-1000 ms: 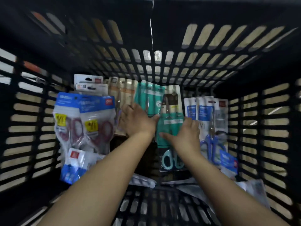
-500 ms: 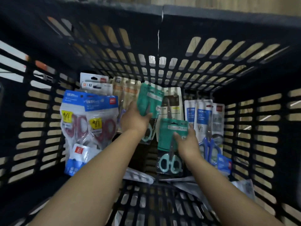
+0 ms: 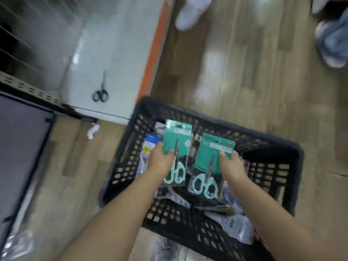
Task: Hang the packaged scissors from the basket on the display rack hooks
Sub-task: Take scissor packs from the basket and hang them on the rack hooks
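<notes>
A black slatted basket (image 3: 267, 146) stands on the wooden floor below me. My left hand (image 3: 160, 161) grips a teal-carded pack of scissors (image 3: 177, 144) by its left edge, lifted above the basket. My right hand (image 3: 230, 166) pinches a second teal pack of scissors (image 3: 209, 162) at its upper right. Both packs show mint-green handles at the bottom. More packaged scissors, blue and clear, lie in the basket (image 3: 150, 146) under and beside my hands, partly hidden.
A white shelf base (image 3: 113, 53) with an orange edge stands at upper left; loose black scissors (image 3: 100, 94) lie on it. Wire rack parts (image 3: 11, 40) show at far left. Other people's shoes (image 3: 190, 12) stand on the floor beyond. A grey panel (image 3: 20, 147) is at left.
Both hands have lifted a teal scissors pack each up out of the basket. My view has pulled back from inside the basket to above it, so floor and shelf now show.
</notes>
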